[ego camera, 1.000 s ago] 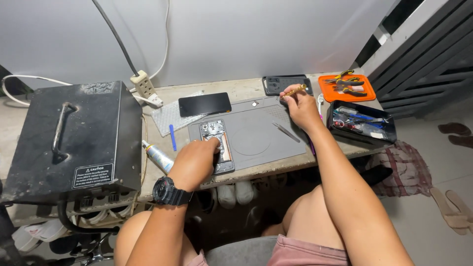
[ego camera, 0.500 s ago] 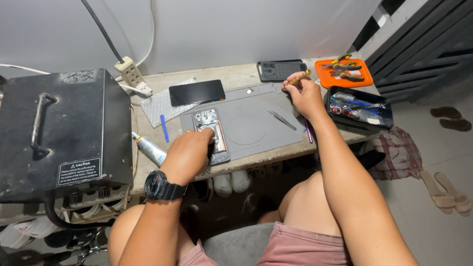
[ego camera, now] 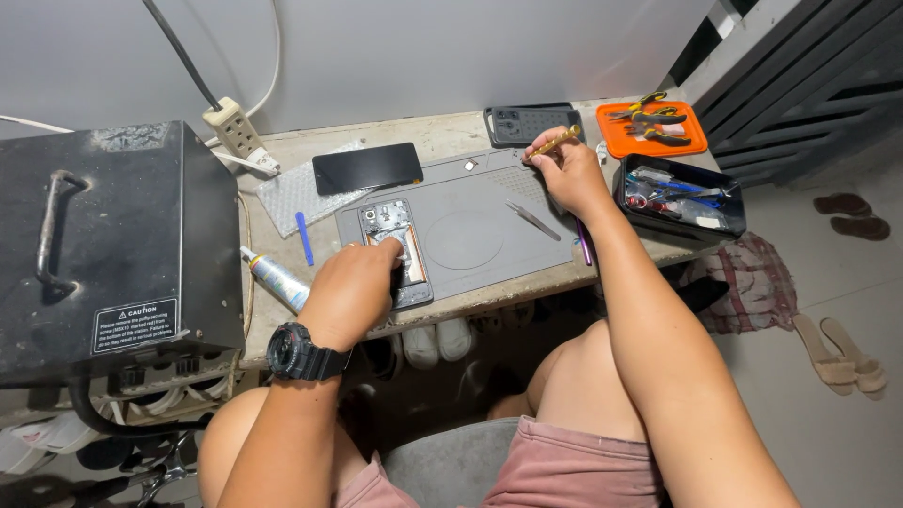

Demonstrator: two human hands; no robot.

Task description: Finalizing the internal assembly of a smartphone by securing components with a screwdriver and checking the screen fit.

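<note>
Head view: the left hand [ego camera: 353, 292], a black watch [ego camera: 299, 353] on its wrist, rests on the opened phone [ego camera: 400, 249], fingers curled down over its lower half; whether they pinch anything cannot be told. The phone lies face down, back off, at the left edge of the grey work mat [ego camera: 470, 235] on the table [ego camera: 442, 132]. The right hand [ego camera: 564, 174] is at the mat's far right corner, fingers closed on a thin yellow-handled tool [ego camera: 553, 143]. Tweezers [ego camera: 532, 221] lie on the mat just beside that hand. A dark screen panel [ego camera: 367, 167] lies beyond the phone, a glue tube [ego camera: 275, 278] and blue stick [ego camera: 304, 238] to its left. Black tool tray [ego camera: 679, 198] and orange tray [ego camera: 651, 127] sit right; a black metal box [ego camera: 103, 245] stands far left.
</note>
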